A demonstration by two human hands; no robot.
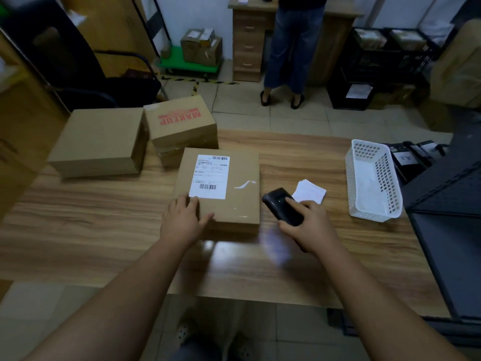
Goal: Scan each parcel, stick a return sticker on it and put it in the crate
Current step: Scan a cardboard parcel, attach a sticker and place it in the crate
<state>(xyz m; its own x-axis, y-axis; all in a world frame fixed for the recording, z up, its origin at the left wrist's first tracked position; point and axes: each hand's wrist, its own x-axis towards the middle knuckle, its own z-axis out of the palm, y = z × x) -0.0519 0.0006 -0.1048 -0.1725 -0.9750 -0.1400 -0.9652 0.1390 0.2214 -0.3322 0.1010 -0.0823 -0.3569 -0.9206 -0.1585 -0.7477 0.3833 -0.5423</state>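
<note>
Left hand [183,217] rests flat, fingers straight, on near-left corner of labelled parcel [218,191] lying mid-worktop [104,222]. Right hand [307,227] grips black handheld scanner [282,205], just right of the parcel, nose toward it. Step judged: scan. Next move calls for aiming at a barcode on the shipping label [209,175]. Sticker stack [309,191] lies beyond scanner; two more cartons, plain [99,144] and "MAKEUP" [182,126], wait far-left.
</note>
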